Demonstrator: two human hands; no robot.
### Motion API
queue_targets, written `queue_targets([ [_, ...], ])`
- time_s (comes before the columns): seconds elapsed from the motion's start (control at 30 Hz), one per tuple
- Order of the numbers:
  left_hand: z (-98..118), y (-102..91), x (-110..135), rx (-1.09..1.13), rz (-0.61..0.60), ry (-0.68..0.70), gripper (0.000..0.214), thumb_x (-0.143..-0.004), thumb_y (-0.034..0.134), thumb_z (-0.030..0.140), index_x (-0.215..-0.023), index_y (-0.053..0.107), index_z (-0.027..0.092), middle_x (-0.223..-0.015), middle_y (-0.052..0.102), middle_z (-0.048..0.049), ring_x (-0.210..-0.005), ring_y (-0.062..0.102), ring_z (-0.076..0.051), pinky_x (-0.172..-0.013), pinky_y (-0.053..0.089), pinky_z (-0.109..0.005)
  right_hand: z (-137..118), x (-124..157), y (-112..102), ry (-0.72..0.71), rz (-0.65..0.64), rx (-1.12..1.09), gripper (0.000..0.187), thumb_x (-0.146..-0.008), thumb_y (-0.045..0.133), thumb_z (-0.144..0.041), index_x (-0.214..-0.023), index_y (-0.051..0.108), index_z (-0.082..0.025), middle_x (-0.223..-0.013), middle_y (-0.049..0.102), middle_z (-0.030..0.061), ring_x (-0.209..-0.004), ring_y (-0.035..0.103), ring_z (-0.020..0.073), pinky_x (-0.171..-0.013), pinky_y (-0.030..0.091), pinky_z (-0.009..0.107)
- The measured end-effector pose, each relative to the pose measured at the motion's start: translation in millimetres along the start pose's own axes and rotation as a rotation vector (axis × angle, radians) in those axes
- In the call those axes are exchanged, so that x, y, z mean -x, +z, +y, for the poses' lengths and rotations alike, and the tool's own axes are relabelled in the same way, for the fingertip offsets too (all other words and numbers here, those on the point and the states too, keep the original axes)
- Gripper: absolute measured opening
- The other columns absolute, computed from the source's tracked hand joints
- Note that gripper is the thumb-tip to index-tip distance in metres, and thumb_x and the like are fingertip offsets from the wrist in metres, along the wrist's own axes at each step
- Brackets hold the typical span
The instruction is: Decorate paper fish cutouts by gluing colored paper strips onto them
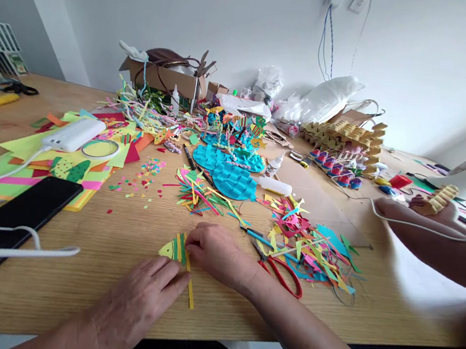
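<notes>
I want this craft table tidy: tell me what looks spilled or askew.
Confetti bits lie scattered on the table, and paper offcuts sprawl around the red-handled scissors. A yellow strip sticks out past the paper fish.

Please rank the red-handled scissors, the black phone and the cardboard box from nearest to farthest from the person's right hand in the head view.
From the right hand:
1. Red-handled scissors, just to its right, beside the paper scraps.
2. Black phone, well off to the left, near the table edge.
3. Cardboard box, at the far side by the wall.

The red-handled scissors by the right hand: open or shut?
Open. The red-handled scissors lie flat on the table, blades spread apart toward the paper scraps, beside the right hand, which is not holding them.
</notes>
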State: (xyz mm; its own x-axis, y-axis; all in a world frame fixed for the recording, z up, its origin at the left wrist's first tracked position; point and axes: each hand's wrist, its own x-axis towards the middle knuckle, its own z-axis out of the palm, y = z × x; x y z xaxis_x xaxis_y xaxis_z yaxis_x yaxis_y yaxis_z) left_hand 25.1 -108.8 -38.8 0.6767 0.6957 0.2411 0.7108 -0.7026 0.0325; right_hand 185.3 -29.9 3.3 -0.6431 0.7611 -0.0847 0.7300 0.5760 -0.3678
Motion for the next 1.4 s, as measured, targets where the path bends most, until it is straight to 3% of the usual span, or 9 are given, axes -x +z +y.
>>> queue_targets([
  [0.37, 0.5, 1.9, 2.9, 0.028, 0.018, -0.002, 0.034, -0.081, 0.047, 0.004, -0.111, 0.055, 0.018, -0.099, 0.062, -0.0047, -0.086, 0.056, -0.019, -0.078, 0.048, -0.031, 3.0, -18.9, -7.3, 0.017, -0.022, 0.083, 0.019, -0.078, 0.051, -0.014, -0.079, 0.07, -0.016, -0.084, 0.07, 0.0059, -0.078, 0.062, 0.0151, -0.065, 0.039, 0.022],
  [0.53, -0.5, 1.2, 2.9, 0.028, 0.02, 0.001, 0.03, -0.083, 0.048, 0.006, -0.109, 0.056, 0.018, -0.096, 0.062, -0.0042, -0.084, 0.056, -0.018, -0.077, 0.049, -0.031, -1.9, -13.0, -11.0, 0.001, 0.005, 0.069, 0.019, -0.079, 0.051, -0.015, -0.08, 0.07, -0.017, -0.083, 0.07, 0.005, -0.081, 0.061, 0.0144, -0.067, 0.039, 0.021],
  [0.7, 0.0, -0.6, 1.5, 0.027, 0.021, 0.004, 0.029, -0.085, 0.044, 0.007, -0.109, 0.056, 0.02, -0.094, 0.062, -0.0041, -0.083, 0.056, -0.018, -0.078, 0.048, -0.031, -2.0, -10.5, -4.0, -0.018, -0.063, 0.086, 0.019, -0.077, 0.051, -0.015, -0.077, 0.07, -0.018, -0.08, 0.07, 0.0043, -0.074, 0.061, 0.0142, -0.063, 0.039, 0.021],
  [0.9, 1.3, -2.1, 1.2, 0.02, -0.019, -0.015, 0.032, -0.082, 0.047, 0.007, -0.111, 0.055, 0.019, -0.098, 0.063, -0.0045, -0.085, 0.057, -0.019, -0.077, 0.048, -0.031, -0.8, -15.1, -9.4, 0.007, -0.002, 0.1, 0.02, -0.08, 0.049, -0.014, -0.079, 0.069, -0.016, -0.083, 0.069, 0.0064, -0.079, 0.06, 0.0146, -0.066, 0.038, 0.021],
  [1.03, 1.9, 0.6, 3.4, 0.033, 0.012, -0.015, 0.036, -0.078, 0.046, 0.003, -0.109, 0.055, 0.018, -0.097, 0.063, -0.0048, -0.084, 0.057, -0.02, -0.078, 0.048, -0.031, -6.8, -0.8, -20.3, 0.011, 0.046, 0.05, 0.018, -0.081, 0.051, -0.013, -0.078, 0.068, -0.016, -0.08, 0.067, 0.0044, -0.077, 0.059, 0.013, -0.066, 0.038, 0.02],
  [1.2, 1.0, -9.3, 9.5, 0.105, 0.131, 0.01, 0.046, -0.078, 0.031, -0.002, -0.112, 0.053, 0.019, -0.098, 0.063, -0.0034, -0.09, 0.056, -0.017, -0.083, 0.046, -0.027, -3.9, 30.4, -20.6, 0.071, 0.09, 0.031, 0.015, -0.083, 0.053, -0.014, -0.076, 0.066, -0.017, -0.079, 0.063, 0.0026, -0.072, 0.057, 0.0119, -0.062, 0.037, 0.02],
  [1.4, -19.9, -16.5, 16.5, 0.092, 0.288, -0.013, 0.047, -0.081, 0.027, -0.003, -0.111, 0.055, 0.019, -0.102, 0.061, -0.0025, -0.097, 0.054, -0.014, -0.091, 0.04, -0.023, 3.5, 60.0, -12.0, 0.105, 0.089, 0.029, 0.014, -0.085, 0.051, -0.015, -0.077, 0.063, -0.017, -0.082, 0.061, 0.0023, -0.077, 0.057, 0.0127, -0.067, 0.038, 0.021],
])
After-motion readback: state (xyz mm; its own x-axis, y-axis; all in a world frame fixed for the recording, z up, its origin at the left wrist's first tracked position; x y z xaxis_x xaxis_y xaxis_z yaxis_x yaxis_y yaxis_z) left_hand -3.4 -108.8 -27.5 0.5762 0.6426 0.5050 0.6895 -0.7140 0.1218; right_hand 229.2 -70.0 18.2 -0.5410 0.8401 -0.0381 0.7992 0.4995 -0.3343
